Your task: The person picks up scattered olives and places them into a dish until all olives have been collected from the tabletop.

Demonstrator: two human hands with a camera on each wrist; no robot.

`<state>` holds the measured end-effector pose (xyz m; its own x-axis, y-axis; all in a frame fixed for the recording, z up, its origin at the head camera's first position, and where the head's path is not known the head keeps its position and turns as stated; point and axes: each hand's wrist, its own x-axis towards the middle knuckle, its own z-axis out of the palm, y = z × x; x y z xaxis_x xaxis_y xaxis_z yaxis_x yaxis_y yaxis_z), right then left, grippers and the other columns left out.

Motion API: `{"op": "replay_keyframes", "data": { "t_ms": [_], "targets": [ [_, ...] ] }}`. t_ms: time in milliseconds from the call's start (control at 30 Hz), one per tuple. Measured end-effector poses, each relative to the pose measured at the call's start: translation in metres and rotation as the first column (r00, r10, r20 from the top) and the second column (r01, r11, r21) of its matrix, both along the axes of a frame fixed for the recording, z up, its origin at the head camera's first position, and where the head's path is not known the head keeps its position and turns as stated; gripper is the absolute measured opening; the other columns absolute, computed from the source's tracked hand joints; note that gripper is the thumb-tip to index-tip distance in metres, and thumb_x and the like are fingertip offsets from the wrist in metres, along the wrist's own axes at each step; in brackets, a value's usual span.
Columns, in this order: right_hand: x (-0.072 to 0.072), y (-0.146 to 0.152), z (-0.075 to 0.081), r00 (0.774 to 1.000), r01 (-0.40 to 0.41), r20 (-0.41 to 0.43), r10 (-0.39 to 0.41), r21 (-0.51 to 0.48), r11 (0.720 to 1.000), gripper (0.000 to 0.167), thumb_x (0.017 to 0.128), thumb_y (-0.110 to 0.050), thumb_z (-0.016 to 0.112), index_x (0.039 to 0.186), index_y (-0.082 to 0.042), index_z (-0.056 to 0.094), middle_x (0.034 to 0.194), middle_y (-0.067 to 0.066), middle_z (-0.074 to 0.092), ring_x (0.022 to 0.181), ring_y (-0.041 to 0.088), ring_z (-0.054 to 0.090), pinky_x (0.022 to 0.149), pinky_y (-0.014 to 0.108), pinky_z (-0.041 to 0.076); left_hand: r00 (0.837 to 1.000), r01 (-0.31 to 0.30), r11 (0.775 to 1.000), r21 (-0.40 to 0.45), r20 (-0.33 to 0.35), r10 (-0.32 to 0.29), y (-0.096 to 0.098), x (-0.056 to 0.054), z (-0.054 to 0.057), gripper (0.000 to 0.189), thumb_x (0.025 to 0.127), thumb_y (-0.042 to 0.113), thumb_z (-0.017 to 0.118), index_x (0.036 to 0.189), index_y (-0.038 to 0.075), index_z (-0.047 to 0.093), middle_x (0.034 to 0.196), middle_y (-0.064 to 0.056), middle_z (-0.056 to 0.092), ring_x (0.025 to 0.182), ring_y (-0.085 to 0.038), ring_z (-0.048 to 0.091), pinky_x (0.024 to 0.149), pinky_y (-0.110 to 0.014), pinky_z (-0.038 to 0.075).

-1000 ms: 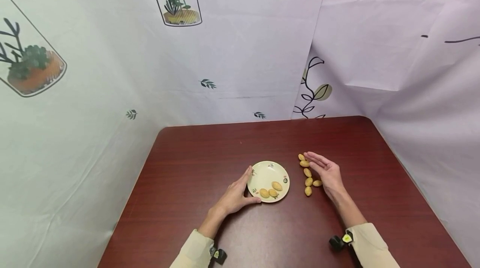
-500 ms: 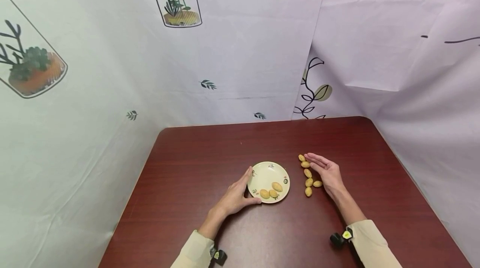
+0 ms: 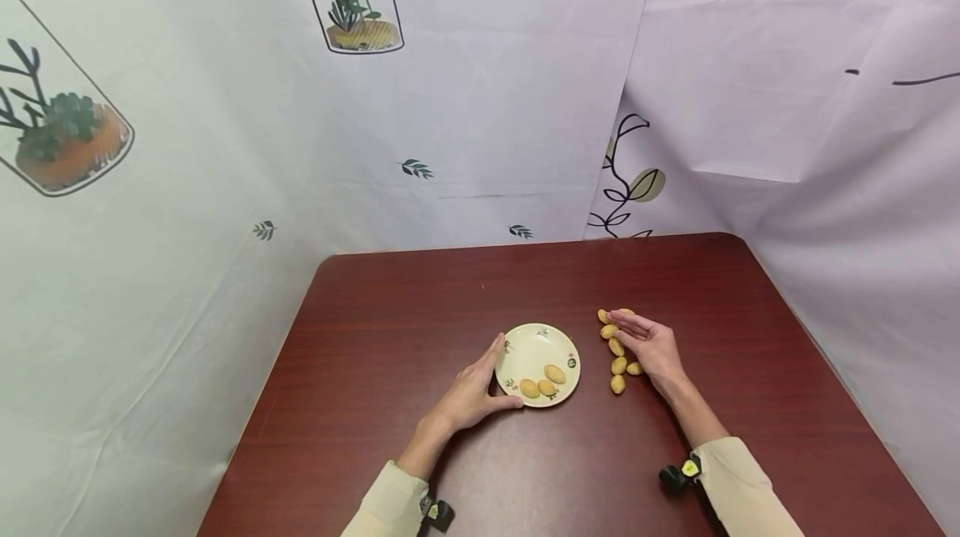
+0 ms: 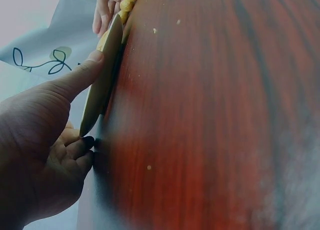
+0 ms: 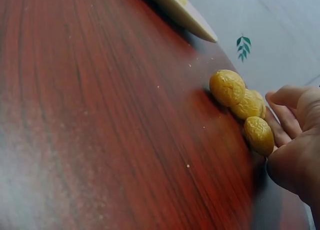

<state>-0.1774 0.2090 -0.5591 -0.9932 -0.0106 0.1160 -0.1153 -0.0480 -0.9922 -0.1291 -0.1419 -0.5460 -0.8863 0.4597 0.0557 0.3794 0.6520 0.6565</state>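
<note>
In the head view my left hand (image 3: 468, 391) holds the rim of a small cream plate (image 3: 521, 349) with a printed border, fingers along its left side and thumb at the near edge. Several wrinkled yellow oval fruits, kind unclear, are about; a few of them (image 3: 554, 373) lie on the plate. More fruits (image 3: 618, 365) form a loose row on the table right of it. My right hand (image 3: 652, 349) reaches over this row, fingers extended and slightly bent; its fingertips lie among the far fruits. In the right wrist view the thumb side of the hand (image 5: 302, 140) is close beside a fruit (image 5: 259, 135).
A dark red-brown wooden table (image 3: 390, 312) with rounded far corners carries everything. Pale printed cloth (image 3: 480, 103) hangs behind it and at both sides. Each wrist wears a small black camera, such as the left one (image 3: 441, 514). Small crumbs dot the tabletop.
My right hand's fingers have shifted slightly toward me and the left, bending a little more. Another fruit now shows beyond the fingertips. The left hand and plate stay put.
</note>
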Motion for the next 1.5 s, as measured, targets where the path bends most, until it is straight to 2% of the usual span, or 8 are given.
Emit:
{"op": "replay_keyframes", "data": {
  "t_ms": [233,500,633,767,1000,1200,1300,1500],
  "targets": [
    [0.0011,-0.0018,0.0035,1.0,0.008,0.006,-0.009,0.131,0.991,0.036,0.097,0.006,0.073,0.132,0.014,0.067,0.132,0.032,0.066,0.111,0.007,0.072,0.086,0.014,0.055,1.0,0.001,1.0,0.001,0.002,-0.001,-0.0003,0.0007,0.0017,0.115,0.088,0.046,0.088,0.168,0.0,0.02,0.173,-0.018,0.025,0.154,-0.031,0.036,0.118,-0.06,0.037],
    [0.001,-0.0028,0.0051,0.999,0.029,0.027,-0.041,0.367,0.93,0.035,0.095,-0.008,0.081,0.129,-0.002,0.076,0.131,0.02,0.072,0.096,-0.003,0.065,0.055,0.016,0.049,1.0,0.001,1.0,0.002,-0.001,-0.001,-0.0004,0.0006,0.0011,0.115,0.087,0.045,0.088,0.168,-0.001,0.021,0.173,-0.019,0.025,0.154,-0.032,0.037,0.118,-0.06,0.037],
    [-0.0001,-0.0051,0.0046,0.998,0.043,0.03,-0.062,0.428,0.903,0.034,0.093,-0.011,0.084,0.126,-0.005,0.079,0.128,0.018,0.074,0.095,-0.001,0.062,0.051,0.019,0.047,1.0,0.002,1.0,0.001,-0.001,-0.002,-0.0006,0.0011,0.0011,0.115,0.087,0.046,0.088,0.168,-0.001,0.02,0.173,-0.019,0.025,0.154,-0.033,0.038,0.118,-0.059,0.038],
    [-0.0002,-0.0075,0.0047,0.997,0.056,0.023,-0.074,0.458,0.887,0.032,0.091,-0.011,0.086,0.123,-0.006,0.08,0.123,0.018,0.076,0.08,0.004,0.064,0.045,0.022,0.046,1.0,0.003,1.0,-0.001,0.0,-0.003,-0.0007,0.0013,0.0009,0.115,0.088,0.047,0.087,0.168,-0.001,0.02,0.173,-0.018,0.025,0.153,-0.033,0.038,0.118,-0.059,0.038],
    [0.0007,-0.0098,0.0065,0.997,0.072,-0.016,-0.074,0.49,0.869,0.029,0.09,-0.009,0.086,0.119,-0.005,0.081,0.118,0.015,0.078,0.113,0.022,0.069,0.064,0.014,0.048,1.0,0.001,1.0,-0.015,0.002,-0.001,-0.0006,0.0014,0.0017,0.115,0.088,0.045,0.087,0.169,0.0,0.019,0.174,-0.017,0.025,0.154,-0.032,0.037,0.119,-0.057,0.037],
    [0.0009,-0.0097,0.0078,0.995,0.066,0.04,-0.094,0.451,0.89,0.028,0.091,-0.011,0.086,0.118,-0.005,0.081,0.12,0.019,0.076,0.073,0.014,0.068,0.041,0.024,0.044,1.0,-0.005,1.0,-0.028,0.006,0.006,-0.0006,0.0018,0.0028,0.115,0.088,0.045,0.088,0.169,0.001,0.02,0.173,-0.015,0.025,0.153,-0.032,0.038,0.12,-0.055,0.037],
    [0.001,-0.0093,0.0083,0.99,0.057,0.093,-0.103,0.408,0.911,0.03,0.092,-0.014,0.086,0.12,-0.004,0.08,0.118,0.02,0.077,0.058,0.009,0.063,0.039,0.025,0.045,1.0,-0.006,1.0,-0.026,0.005,0.006,-0.0006,0.0022,0.0031,0.115,0.088,0.046,0.088,0.169,0.001,0.02,0.173,-0.015,0.026,0.153,-0.032,0.038,0.119,-0.055,0.038],
    [0.0003,-0.0075,0.0091,0.989,0.049,0.113,-0.095,0.36,0.932,0.034,0.094,-0.018,0.085,0.123,0.0,0.078,0.116,0.018,0.078,0.084,0.0,0.07,0.062,0.018,0.054,1.0,-0.005,1.0,-0.022,0.005,0.005,-0.0003,0.0019,0.0025,0.115,0.088,0.046,0.087,0.169,0.001,0.02,0.173,-0.015,0.026,0.153,-0.032,0.038,0.119,-0.056,0.038]
  ]
}}
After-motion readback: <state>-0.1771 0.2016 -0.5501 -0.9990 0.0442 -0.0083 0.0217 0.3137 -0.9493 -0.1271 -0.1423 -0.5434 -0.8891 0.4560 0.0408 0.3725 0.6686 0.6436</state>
